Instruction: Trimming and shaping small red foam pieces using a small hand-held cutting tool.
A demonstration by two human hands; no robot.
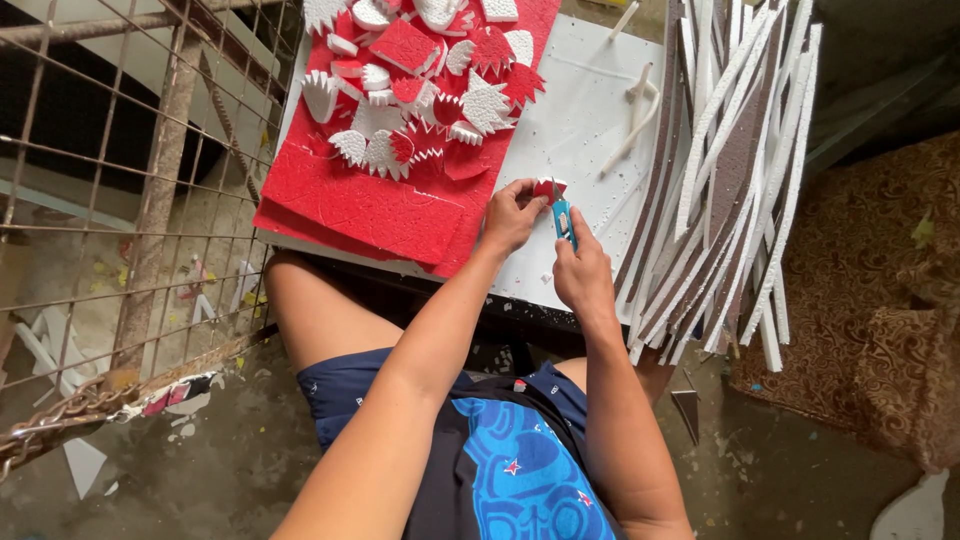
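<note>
My left hand (512, 214) pinches a small red-and-white foam piece (550, 186) above a white foam board (575, 130). My right hand (583, 265) grips a small blue cutter knife (563, 217), its blade pointing up at the foam piece. Both hands meet near the board's front edge. Left of them lies a red foam sheet (370, 205) carrying several cut red and white leaf-shaped foam pieces (420, 90).
A pile of long white and brown foam strips (730, 170) leans at the right. A rusty wire mesh frame (130, 190) stands at the left. A brown patterned cloth (880, 300) lies far right. Foam scraps litter the concrete floor (220, 460).
</note>
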